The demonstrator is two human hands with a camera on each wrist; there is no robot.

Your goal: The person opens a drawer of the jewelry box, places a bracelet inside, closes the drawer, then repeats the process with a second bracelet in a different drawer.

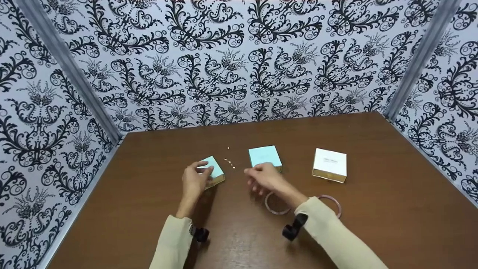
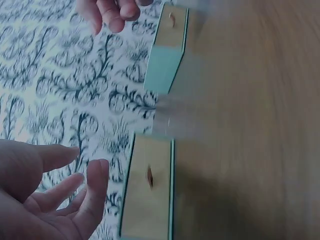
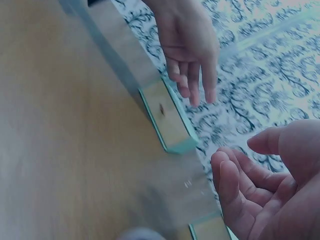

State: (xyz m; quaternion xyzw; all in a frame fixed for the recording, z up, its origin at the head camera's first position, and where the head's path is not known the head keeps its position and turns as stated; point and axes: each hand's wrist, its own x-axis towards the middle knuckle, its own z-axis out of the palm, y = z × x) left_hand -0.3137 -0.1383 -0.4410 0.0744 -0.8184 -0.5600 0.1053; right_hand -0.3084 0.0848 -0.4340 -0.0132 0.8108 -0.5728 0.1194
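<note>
My left hand [image 1: 194, 182] hovers over a small teal drawer box [image 1: 218, 172] on the left of the table. Its thumb and fingers are apart, and nothing shows between them. The box's gold front with a small pull tab [image 2: 149, 177] faces the left wrist camera. Near a second teal box [image 1: 265, 153], my right hand [image 1: 269, 177] hangs in the air with loosely bent fingers and no visible object in it; it hides part of that box's front. Several tiny pale pieces [image 1: 229, 162], too small to identify, lie between the two boxes.
A white box [image 1: 329, 161] with a gold front stands to the right. Two bangle-like rings, a pale one [image 1: 276, 213] and a pinkish one [image 1: 338, 206], lie by the right forearm, which partly covers them. Patterned walls [image 1: 231, 74] enclose the brown table [image 1: 246, 239].
</note>
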